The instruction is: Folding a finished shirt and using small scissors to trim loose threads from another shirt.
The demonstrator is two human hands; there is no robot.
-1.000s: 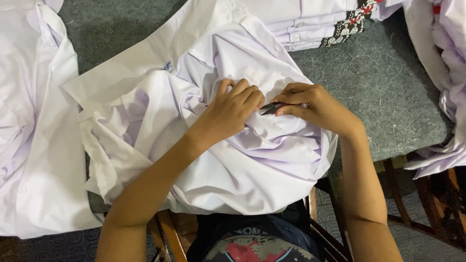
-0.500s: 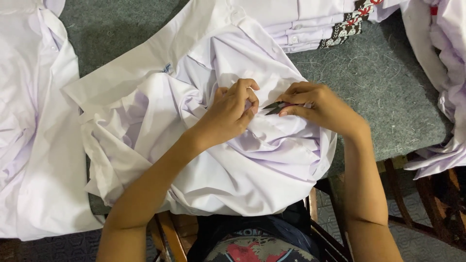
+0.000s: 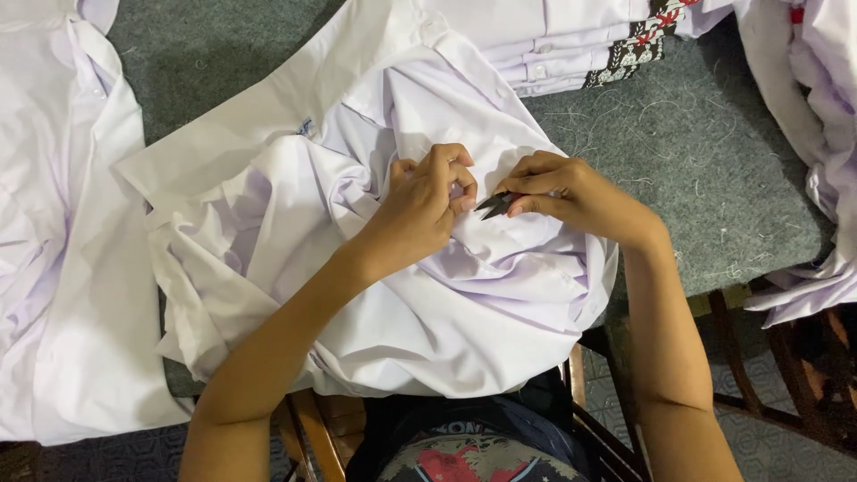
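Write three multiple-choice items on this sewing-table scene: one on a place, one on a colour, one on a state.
1. Where is the folded shirt stack?
A. top of the table
B. on the floor
C. on the person's lap

2. What colour is the table cover?
A. red
B. grey
C. yellow

3. How is the white shirt under the hands?
A. neatly folded
B. hung up
C. crumpled

Key: 1 A, it lies at the far edge; 2 B, grey felt shows; 3 C, the left hand pinches bunched cloth beside the right hand holding the thread snips.
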